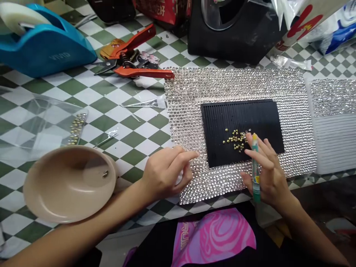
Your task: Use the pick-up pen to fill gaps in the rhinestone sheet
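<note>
A black ridged tray lies on a sheet of silvery rhinestones. Several small gold beads are scattered on the tray. My right hand is over the tray's lower right part, with a green and yellow pen held between its fingers and its fingertips beside the beads. My left hand rests at the sheet's left edge, fingers curled and the index finger pointing toward the tray. Whether anything small is between its fingertips cannot be made out.
A beige bowl stands at the left below a clear box with gold beads. Orange-handled cutters, a blue tape dispenser and a black object line the back. Another silvery sheet lies at the right.
</note>
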### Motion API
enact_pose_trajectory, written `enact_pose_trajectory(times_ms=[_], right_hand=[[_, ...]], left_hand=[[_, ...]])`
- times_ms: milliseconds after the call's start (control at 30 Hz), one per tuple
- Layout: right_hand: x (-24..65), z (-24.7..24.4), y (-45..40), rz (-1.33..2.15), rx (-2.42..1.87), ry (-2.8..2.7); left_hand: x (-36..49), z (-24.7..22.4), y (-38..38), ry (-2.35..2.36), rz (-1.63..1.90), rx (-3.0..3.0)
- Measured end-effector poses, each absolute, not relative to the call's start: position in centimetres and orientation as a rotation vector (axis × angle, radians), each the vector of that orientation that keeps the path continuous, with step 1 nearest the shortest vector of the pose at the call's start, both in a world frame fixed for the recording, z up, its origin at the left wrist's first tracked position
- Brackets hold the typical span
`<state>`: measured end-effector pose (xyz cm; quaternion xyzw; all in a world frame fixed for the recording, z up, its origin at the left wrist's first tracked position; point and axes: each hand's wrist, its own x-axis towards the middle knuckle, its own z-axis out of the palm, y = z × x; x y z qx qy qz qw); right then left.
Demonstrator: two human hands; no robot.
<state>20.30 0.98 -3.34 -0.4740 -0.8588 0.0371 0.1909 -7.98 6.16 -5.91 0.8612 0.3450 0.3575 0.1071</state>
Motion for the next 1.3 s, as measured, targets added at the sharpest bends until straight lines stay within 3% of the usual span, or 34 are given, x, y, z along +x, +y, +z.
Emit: enact_pose_trajectory(times_ms=[567,1067,1300], right_hand=[[15.7,-3.7,2.3,0.144,-1.309,-2.491],[21.3,-3.4,1.8,0.013,-1.587,-2.351],[19.5,-3.4,2.3,0.104,-1.409,-2.498]], left_hand=[[-7.9,-5.8,6.1,1.062,1.008,2.536],[-8.0,-5.9,6.1,1.05,1.012,2.526],[-7.9,-5.9,6.1,1.057,1.012,2.528]])
